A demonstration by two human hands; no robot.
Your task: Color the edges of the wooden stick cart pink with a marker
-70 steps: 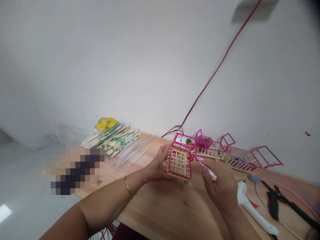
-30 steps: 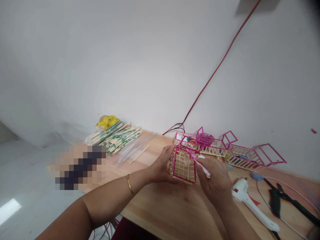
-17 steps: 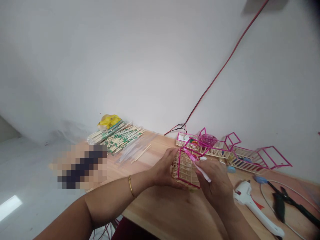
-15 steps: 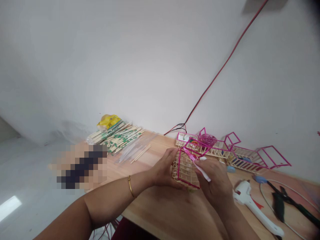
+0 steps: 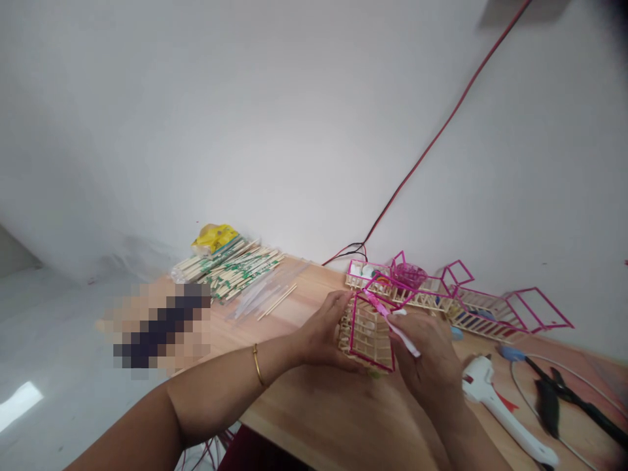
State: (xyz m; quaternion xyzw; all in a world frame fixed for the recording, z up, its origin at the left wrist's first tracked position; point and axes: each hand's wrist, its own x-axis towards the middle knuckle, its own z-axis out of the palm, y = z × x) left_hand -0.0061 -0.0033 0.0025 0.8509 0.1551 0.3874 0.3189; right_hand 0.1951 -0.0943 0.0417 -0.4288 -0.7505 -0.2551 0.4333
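My left hand (image 5: 326, 337) is wrapped around the left side of a small box-shaped frame (image 5: 371, 333) built of pale wooden sticks, with bright pink edges. It holds the frame tilted above the table. In my right hand (image 5: 432, 353) is a slim white-handled brush (image 5: 403, 337), its far end coloured pink. That pink end lies against the frame's upper pink edge. My right fingers pinch the brush near its middle, and they partly cover the frame's right side. The bristles cannot be made out clearly.
Behind stand pink-edged stick structures (image 5: 485, 314) and a pink cup (image 5: 409, 276). A white glue gun (image 5: 495, 396) and black-handled pliers (image 5: 559, 389) lie right. Bundled chopsticks (image 5: 240, 271) and a yellow packet (image 5: 214, 239) are left. A cable (image 5: 436, 140) runs along the wall.
My right hand and the brush have shifted slightly right and down, with the pink end still at the frame's upper edge. My left hand keeps its hold; the view has moved slightly.
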